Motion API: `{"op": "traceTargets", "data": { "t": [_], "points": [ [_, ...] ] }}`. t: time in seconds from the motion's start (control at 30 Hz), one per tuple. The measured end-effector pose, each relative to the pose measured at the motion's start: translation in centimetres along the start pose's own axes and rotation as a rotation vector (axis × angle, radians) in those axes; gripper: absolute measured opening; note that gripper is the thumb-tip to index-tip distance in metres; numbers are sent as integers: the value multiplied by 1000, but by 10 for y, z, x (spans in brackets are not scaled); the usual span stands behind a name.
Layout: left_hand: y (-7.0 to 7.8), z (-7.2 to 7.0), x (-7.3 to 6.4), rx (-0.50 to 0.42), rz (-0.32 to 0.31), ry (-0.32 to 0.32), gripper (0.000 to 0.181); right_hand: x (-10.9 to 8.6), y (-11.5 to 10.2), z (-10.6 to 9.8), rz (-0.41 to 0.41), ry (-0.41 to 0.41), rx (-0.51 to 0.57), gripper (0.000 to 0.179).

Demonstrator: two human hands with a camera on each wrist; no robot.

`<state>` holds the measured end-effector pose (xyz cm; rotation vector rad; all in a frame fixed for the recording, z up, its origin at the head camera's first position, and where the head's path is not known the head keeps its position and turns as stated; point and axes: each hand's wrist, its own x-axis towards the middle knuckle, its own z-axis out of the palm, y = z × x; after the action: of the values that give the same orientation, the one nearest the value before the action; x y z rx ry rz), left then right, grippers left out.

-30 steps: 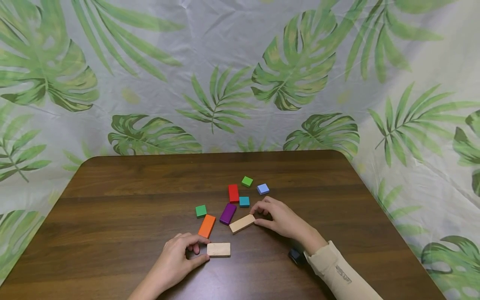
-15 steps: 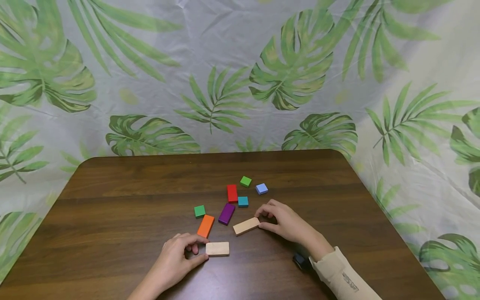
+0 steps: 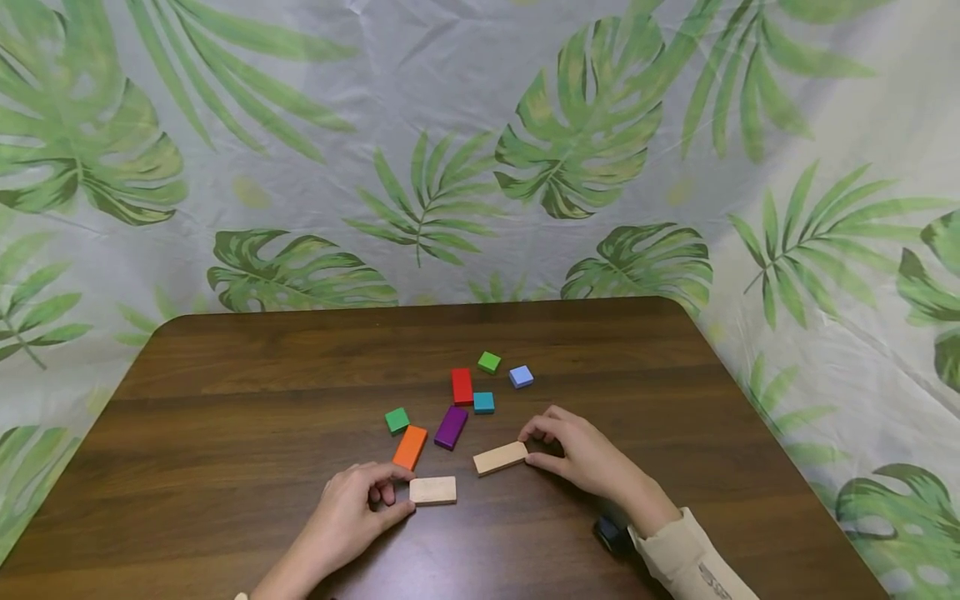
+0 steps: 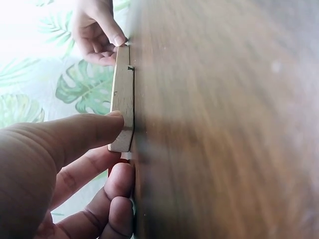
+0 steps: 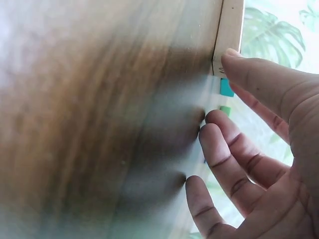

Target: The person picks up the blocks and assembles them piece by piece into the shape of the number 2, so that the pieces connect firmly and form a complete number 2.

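Near the bottom centre of the head view, a person's left hand (image 3: 348, 508) is pinching the left end of a pale wooden block (image 3: 432, 491) between thumb and forefinger. Right of centre, the right hand (image 3: 581, 454), coming from a beige sleeve (image 3: 693, 554), is pinching the right end of a slimmer-looking wooden block (image 3: 500, 458), which is lying slightly slanted; in the right wrist view its other fingers are spreading apart close to the table. Both blocks are flat and unpainted, with crisp edges, and a little grain is showing in the left wrist view.

Above them, smooth coloured blocks are lying flat: oblong orange (image 3: 409, 448), purple (image 3: 451, 427) and red (image 3: 462, 387) ones, and squarish green (image 3: 397, 421), teal (image 3: 483, 403), bright green (image 3: 489, 362) and light blue (image 3: 521, 377) ones.

The brown table (image 3: 262, 392) is showing streaky wood grain. Its far edge is running across mid-frame between rounded corners, meeting a creased leaf-print cloth (image 3: 435, 83).

A narrow strip of wood is separating the pale blocks. Wide stretches of tabletop are reaching to the left and right edges, while the orange block is sitting just above the left hand's fingertips.
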<state>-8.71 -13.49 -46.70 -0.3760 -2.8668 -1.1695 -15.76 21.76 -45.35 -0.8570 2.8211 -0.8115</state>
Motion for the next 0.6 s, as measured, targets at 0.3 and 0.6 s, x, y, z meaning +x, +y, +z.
{"op": "traceTargets", "data": {
  "t": [0.3,0.6],
  "points": [
    [0,-1,5,-11,-8,-14,24,-5,-3,1,4,23,10,17],
    [-1,-1,7,-20,-25,-25,24,-10,-8,2,4,14,17,17]
  ]
}}
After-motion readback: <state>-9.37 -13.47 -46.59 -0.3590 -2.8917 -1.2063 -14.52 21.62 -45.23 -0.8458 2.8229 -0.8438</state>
